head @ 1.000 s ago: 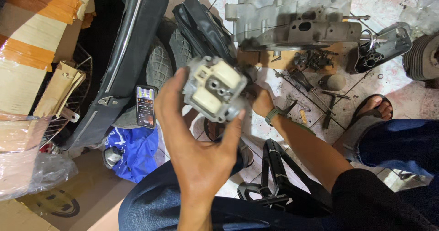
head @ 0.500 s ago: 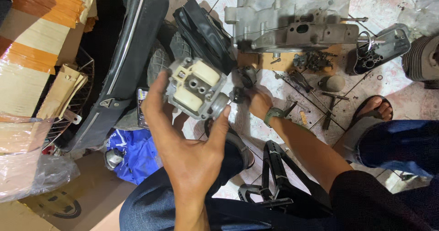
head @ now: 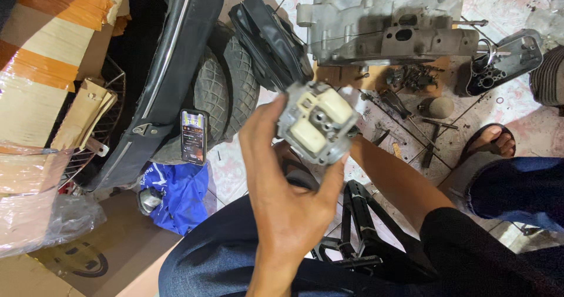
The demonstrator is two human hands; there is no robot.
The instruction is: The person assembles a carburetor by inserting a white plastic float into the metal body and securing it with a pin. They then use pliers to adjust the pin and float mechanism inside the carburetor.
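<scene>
Toward the floor's left edge a smooth black scooter panel (head: 170, 68) leans on a treaded rubber tyre (head: 229, 88), a phone (head: 193, 136) propped beside it. The left hand (head: 282, 197) has its fingers (head: 258, 126) curled round a grey cast-metal cylinder head (head: 317, 123) held above the lap; greasy metal could slip and drop. The right hand is hidden behind it, grip unclear, before the rough crankcase (head: 388, 32).

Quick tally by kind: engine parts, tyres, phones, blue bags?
Engine parts: 3 (grey part in left hand, large casing, black cover)
Tyres: 1
Phones: 1
Blue bags: 1
Total: 6
</scene>
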